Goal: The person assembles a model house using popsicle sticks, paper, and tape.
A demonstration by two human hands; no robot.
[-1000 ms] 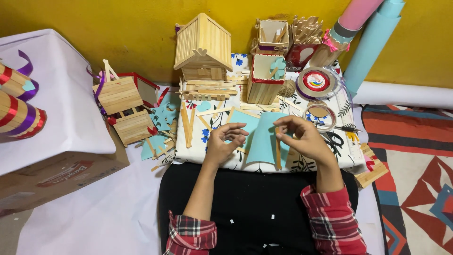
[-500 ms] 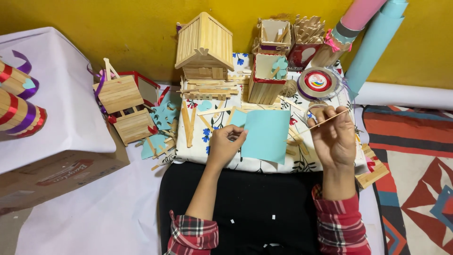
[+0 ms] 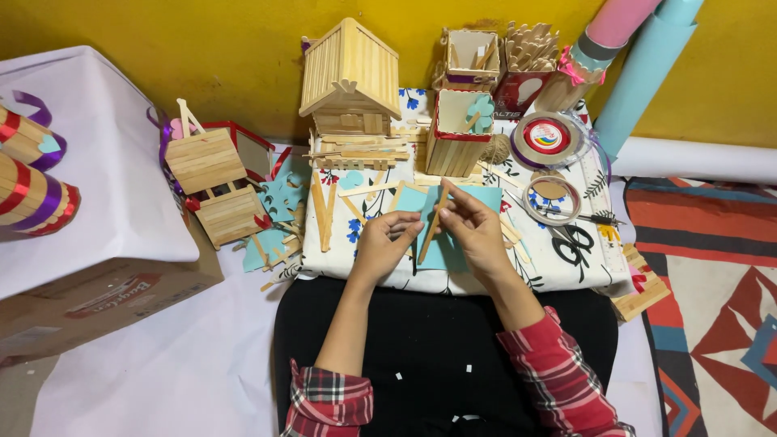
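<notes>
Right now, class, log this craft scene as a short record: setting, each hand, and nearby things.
Setting: floral cloth on the floor, against a yellow wall
Left hand: fingers pinched at the blue paper sheet's edge
Right hand: holds a wooden stick over the sheet
Behind: stick house, stick box
Right side: tape roll, scissors

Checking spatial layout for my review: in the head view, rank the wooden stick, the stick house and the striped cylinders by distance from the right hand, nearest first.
1. Wooden stick: in the right hand fingers, over the blue paper.
2. Stick house: behind, by the yellow wall.
3. Striped cylinders: far left, on the white-covered box.
</notes>
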